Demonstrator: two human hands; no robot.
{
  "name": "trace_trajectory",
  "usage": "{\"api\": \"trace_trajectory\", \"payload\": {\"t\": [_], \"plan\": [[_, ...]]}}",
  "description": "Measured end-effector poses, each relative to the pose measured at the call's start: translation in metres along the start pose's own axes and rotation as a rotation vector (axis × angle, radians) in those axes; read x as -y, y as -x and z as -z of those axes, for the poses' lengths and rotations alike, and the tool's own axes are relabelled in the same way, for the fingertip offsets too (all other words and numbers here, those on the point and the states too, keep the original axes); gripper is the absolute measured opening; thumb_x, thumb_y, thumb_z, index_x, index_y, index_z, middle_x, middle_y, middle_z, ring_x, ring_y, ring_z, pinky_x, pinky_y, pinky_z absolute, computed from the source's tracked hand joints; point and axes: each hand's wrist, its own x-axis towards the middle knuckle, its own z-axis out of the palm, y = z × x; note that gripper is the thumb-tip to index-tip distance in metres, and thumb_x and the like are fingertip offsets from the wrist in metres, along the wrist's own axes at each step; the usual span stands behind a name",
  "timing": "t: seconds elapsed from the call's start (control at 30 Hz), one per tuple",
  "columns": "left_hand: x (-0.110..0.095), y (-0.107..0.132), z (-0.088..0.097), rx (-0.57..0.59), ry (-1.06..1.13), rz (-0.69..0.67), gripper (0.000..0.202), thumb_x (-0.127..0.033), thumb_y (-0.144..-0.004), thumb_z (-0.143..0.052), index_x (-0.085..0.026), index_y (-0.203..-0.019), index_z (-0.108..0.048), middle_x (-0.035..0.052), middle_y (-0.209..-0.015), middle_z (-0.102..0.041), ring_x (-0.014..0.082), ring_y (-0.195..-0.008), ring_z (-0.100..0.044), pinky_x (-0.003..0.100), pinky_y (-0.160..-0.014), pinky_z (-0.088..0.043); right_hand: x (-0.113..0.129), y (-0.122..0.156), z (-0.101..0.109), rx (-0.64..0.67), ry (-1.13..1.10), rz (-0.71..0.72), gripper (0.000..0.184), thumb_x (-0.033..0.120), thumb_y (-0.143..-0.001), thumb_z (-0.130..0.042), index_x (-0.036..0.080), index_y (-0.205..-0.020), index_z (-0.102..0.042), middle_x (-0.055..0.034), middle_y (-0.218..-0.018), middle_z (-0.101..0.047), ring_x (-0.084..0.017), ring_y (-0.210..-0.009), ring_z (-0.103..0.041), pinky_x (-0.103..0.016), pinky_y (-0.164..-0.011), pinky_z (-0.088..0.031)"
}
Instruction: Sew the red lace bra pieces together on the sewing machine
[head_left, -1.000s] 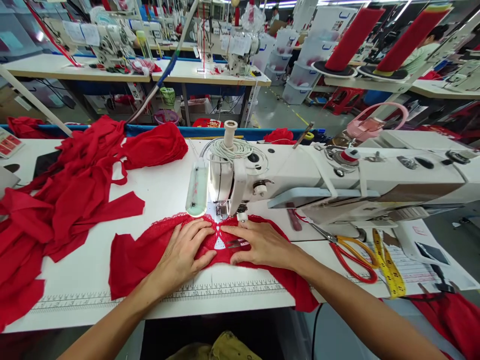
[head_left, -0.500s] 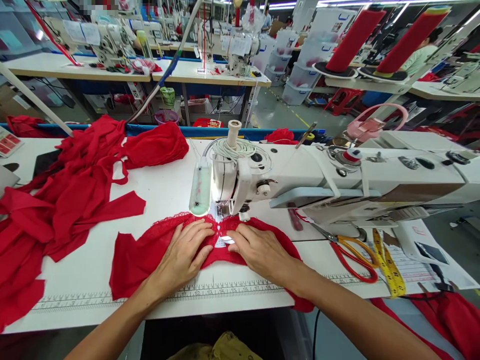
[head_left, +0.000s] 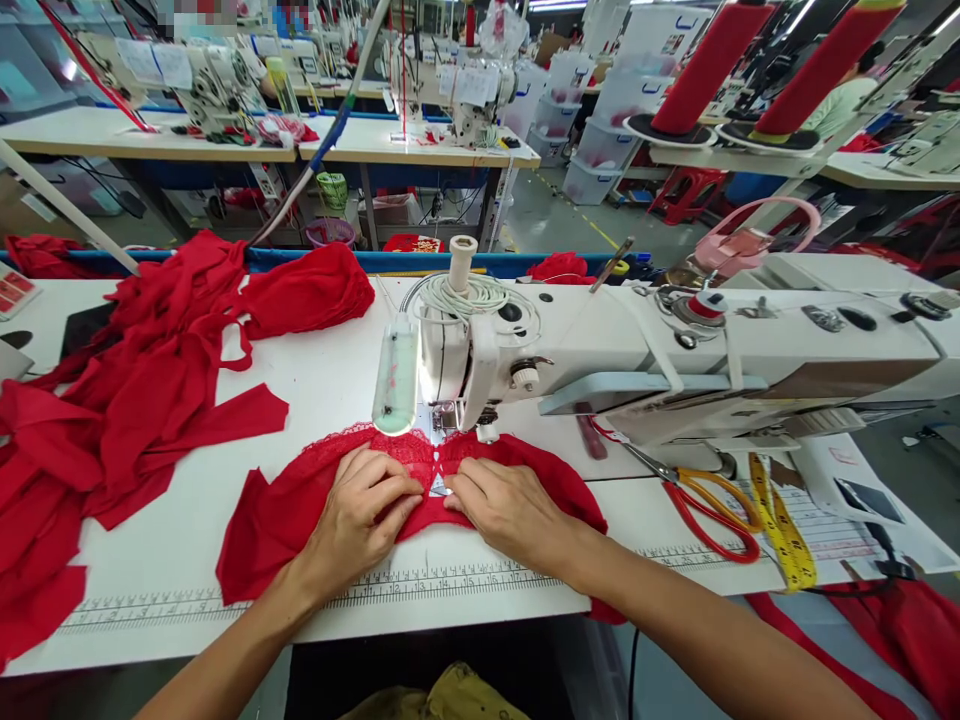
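On the white surface (head_left: 330,370), a red lace-edged garment (head_left: 289,505) is spread before the sewing machine (head_left: 600,330). Its middle is pinched in the closed grip of left hand (head_left: 367,505) and right hand (head_left: 506,505). Halves appear joined; remaining stitching cannot be judged.

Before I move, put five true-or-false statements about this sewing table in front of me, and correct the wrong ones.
1. The left hand and right hand both touch the red lace-edged fabric. True.
2. The yellow tape measure lies right of the scissors. True.
3. The right hand holds the scissors. False: they lie on the table.
4. A ruler scale runs along the table's front edge. True.
5. Two blue thread cones stand at upper right. False: both thread cones are red.
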Motion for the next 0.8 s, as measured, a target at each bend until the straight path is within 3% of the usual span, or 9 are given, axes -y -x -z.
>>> {"api": "trace_trajectory", "payload": {"t": [0.1, 0.37, 0.63, 0.8], "plan": [[-0.003, 0.0, 0.001, 0.002, -0.038, -0.035, 0.011, -0.015, -0.098, -0.057, -0.023, -0.098, -0.065, -0.001, -0.084, -0.063, 0.0171, -0.081, -0.055, 0.045, -0.1, -0.034, 0.001, 0.0, -0.001, -0.017, 0.017, 0.002, 0.034, 0.029, -0.106, -0.04, 0.017, -0.08, -0.058, -0.0026, -0.076, -0.056, -0.014, -0.063, -0.045, -0.033, -0.049, -0.015], [-0.006, 0.0, 0.002, 0.002, -0.055, -0.049, 0.013, -0.014, -0.098, -0.057, -0.023, -0.096, -0.067, -0.0022, -0.081, -0.064, 0.0158, -0.077, -0.056, 0.046, -0.099, -0.032, 0.002, 0.001, -0.008, -0.116, 0.08, 0.026, 0.022, 0.015, -0.1, -0.05, 0.016, -0.079, -0.056, -0.0013, -0.074, -0.055, -0.015, -0.061, -0.042, -0.032, -0.048, -0.012], [-0.008, 0.0, 0.0, 0.017, -0.097, -0.073, 0.014, -0.013, -0.098, -0.057, -0.023, -0.098, -0.067, -0.0028, -0.081, -0.065, 0.0151, -0.076, -0.057, 0.048, -0.103, -0.032, 0.004, 0.0, -0.015, -0.174, 0.064, 0.012, 0.019, 0.016, -0.101, -0.05, 0.016, -0.085, -0.059, -0.0012, -0.075, -0.056, -0.014, -0.065, -0.046, -0.032, -0.048, -0.017], [-0.005, 0.001, -0.001, 0.002, -0.11, -0.071, 0.013, -0.011, -0.097, -0.057, -0.02, -0.103, -0.064, -0.0009, -0.085, -0.066, 0.0155, -0.079, -0.058, 0.046, -0.102, -0.036, 0.008, -0.002, -0.021, -0.243, 0.048, -0.027, 0.027, 0.024, -0.104, -0.047, 0.016, -0.082, -0.06, -0.0014, -0.074, -0.056, -0.014, -0.066, -0.049, -0.031, -0.049, -0.022]]}}
